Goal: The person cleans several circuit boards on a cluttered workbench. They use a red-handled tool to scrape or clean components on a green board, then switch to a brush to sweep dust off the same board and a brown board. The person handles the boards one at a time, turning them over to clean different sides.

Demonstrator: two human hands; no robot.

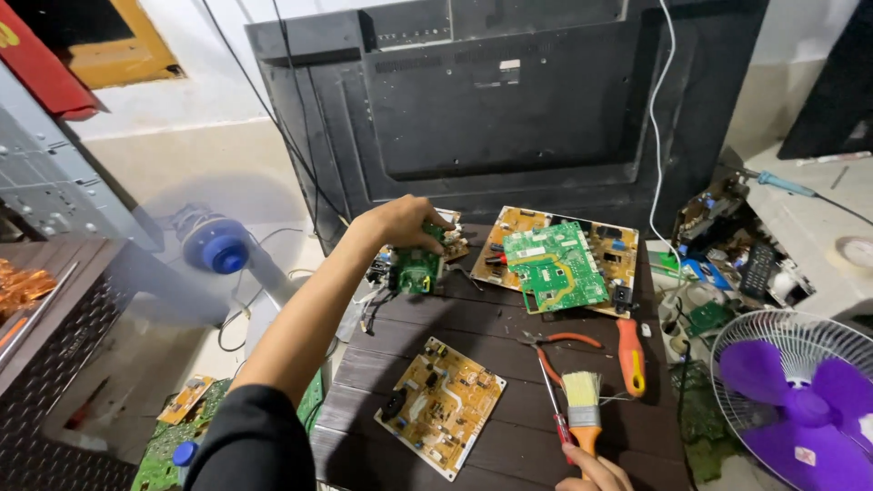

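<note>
Left hand (405, 223) closes its fingers over 1 small green circuit board (416, 268), held upright at the far left edge of the dark slatted wooden table (509, 336). Right hand (596, 473) grips an orange-handled bristle paintbrush (583, 405) near the table's front edge.

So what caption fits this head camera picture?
Left hand lifts a small green circuit board while right hand holds a paintbrush.

A purple fan (805, 400) (behind a wire guard) stands right of the dark table (509, 318), beside an orange-handled screwdriver (630, 356)
</note>
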